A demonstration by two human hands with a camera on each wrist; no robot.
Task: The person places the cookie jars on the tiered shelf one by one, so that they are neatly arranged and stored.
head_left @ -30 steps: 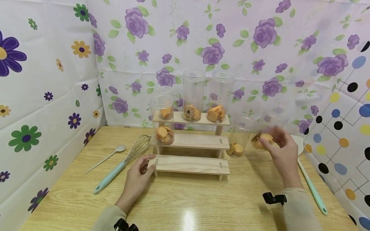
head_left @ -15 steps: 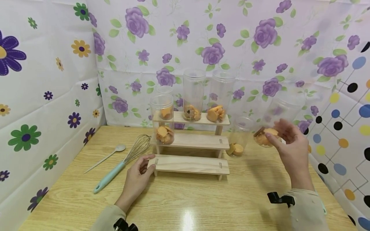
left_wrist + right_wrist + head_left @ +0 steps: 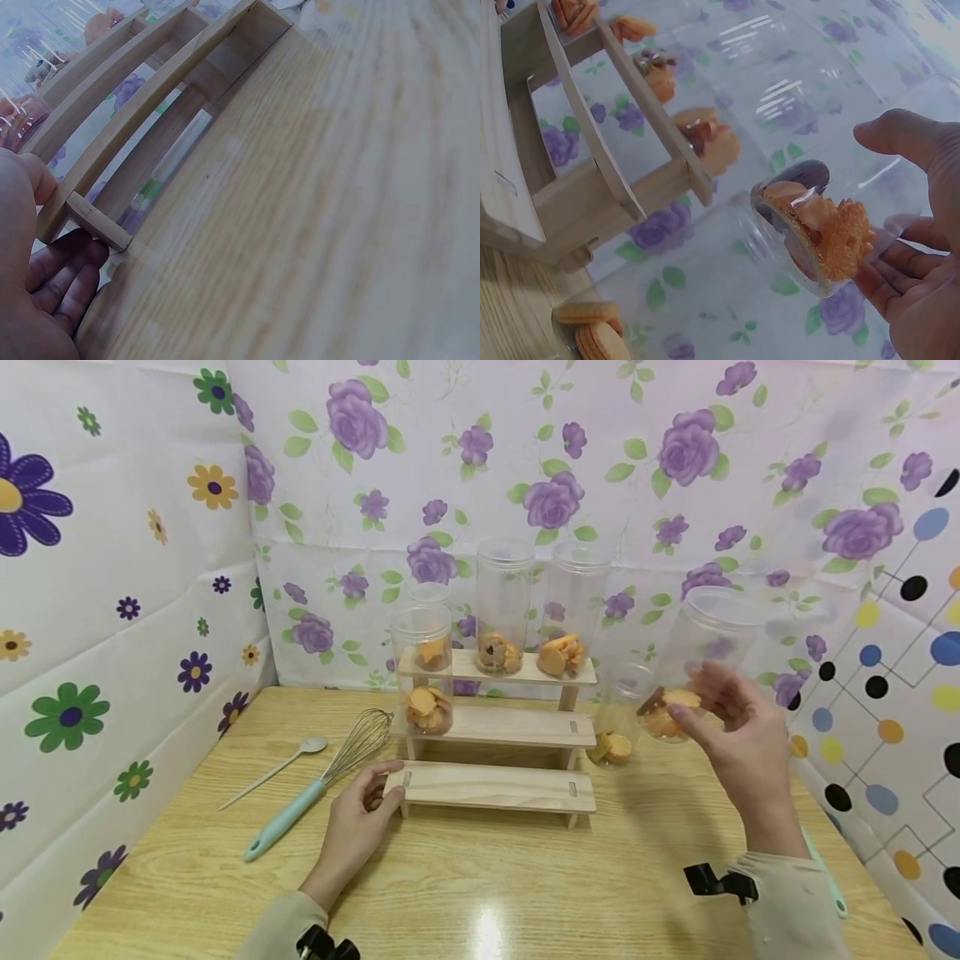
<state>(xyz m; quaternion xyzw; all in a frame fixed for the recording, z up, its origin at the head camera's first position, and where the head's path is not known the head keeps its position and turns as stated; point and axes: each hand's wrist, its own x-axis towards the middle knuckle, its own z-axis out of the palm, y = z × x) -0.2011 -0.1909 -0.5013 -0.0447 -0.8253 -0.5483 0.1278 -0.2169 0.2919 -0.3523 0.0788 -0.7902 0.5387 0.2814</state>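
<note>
My left hand [image 3: 362,817] grips the left end of the lowest tier of a three-tier wooden display shelf [image 3: 491,785]. The left wrist view has the thumb over the board and the fingers curled below, by the shelf's leg. To the right of the shelf, my right hand [image 3: 750,747] holds a tall clear jar [image 3: 708,639] of cookies [image 3: 817,232] above the table, slightly tilted. Another clear jar [image 3: 618,718] with cookies stands on the table, partly behind the held one. On the middle tier's left end is a cookie jar [image 3: 422,672]. Jars [image 3: 504,610] with cookies line the top tier.
A whisk [image 3: 288,818] with a pale blue handle and a light spoon [image 3: 311,745] lie left of the shelf. At the right, a spatula's blue handle [image 3: 825,877] shows beside the right sleeve. Flowered and dotted cloths hang around the wooden table [image 3: 480,877].
The jar in my right hand rose and went right, then came back slightly left and higher, nearer the standing jar. My left hand and the shelf have kept their place.
</note>
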